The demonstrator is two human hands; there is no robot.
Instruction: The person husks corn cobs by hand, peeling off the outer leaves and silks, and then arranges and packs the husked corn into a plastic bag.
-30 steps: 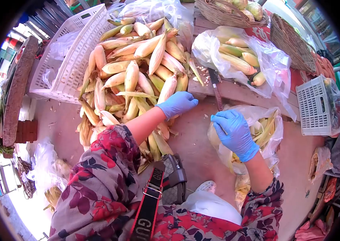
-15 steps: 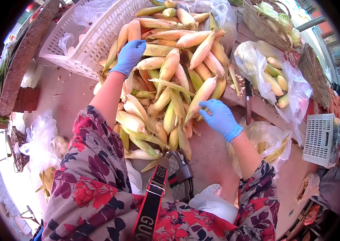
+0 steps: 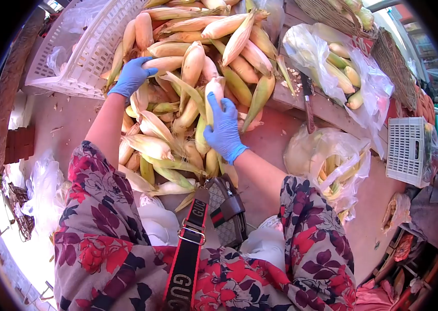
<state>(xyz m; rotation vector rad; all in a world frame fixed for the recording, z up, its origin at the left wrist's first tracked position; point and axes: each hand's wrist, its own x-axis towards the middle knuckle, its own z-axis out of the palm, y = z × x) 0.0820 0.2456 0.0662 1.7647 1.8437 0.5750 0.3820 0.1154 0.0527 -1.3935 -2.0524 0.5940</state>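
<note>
A large heap of corn cobs (image 3: 190, 59), many partly husked, fills the upper middle. My left hand (image 3: 133, 76), in a blue glove, is at the heap's left side, its fingers closed on the end of a pale corn cob (image 3: 167, 63). Near the centre, my gloved right hand (image 3: 223, 127) has its fingers and thumb around another corn cob (image 3: 214, 93), whose tip points up and away from me. Loose green husks and more cobs lie between and below the hands.
A white plastic crate (image 3: 87, 62) stands at the upper left. Right of the heap lie a knife (image 3: 308, 103), a plastic bag of corn (image 3: 340, 75) and another bag (image 3: 327, 160). A white basket (image 3: 408, 150) is at the far right. A handbag (image 3: 224, 207) hangs before me.
The view has shifted, so the heap appears further left. My right hand has moved left onto the heap and closed around a cob. My left hand has moved slightly down to a pale cob.
</note>
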